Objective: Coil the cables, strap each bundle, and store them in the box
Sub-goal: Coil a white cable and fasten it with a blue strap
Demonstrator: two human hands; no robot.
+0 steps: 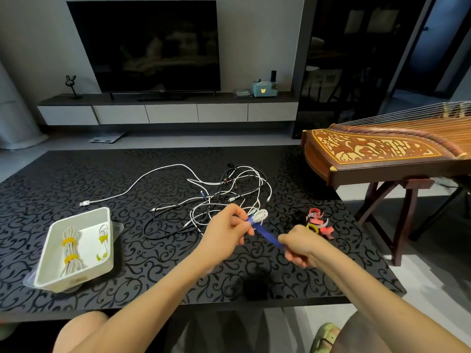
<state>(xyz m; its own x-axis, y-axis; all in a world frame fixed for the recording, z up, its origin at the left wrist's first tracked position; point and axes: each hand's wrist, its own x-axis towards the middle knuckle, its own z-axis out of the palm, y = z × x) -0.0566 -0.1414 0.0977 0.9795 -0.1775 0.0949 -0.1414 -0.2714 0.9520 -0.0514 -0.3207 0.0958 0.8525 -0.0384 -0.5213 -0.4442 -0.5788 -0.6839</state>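
Above a black table (153, 263), the left hand (226, 230) holds one coiled white cable bundle (260, 215) in a pinching grip. The right hand (303, 247) pinches the tail of one blue strap (267, 235) wrapped round it. One white box (74, 278) at the left holds two yellow-strapped bundles (70, 250). Loose cables (229, 189) lie tangled behind the hands.

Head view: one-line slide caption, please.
Left hand holds a coiled white cable; right hand grips the blue strap wrapped around it; two strapped bundles lie in the box.

Black scroll-patterned table (153, 263) carries: white box (105, 261) (bundles inside), tangled cables (224, 197), loose straps (318, 222).
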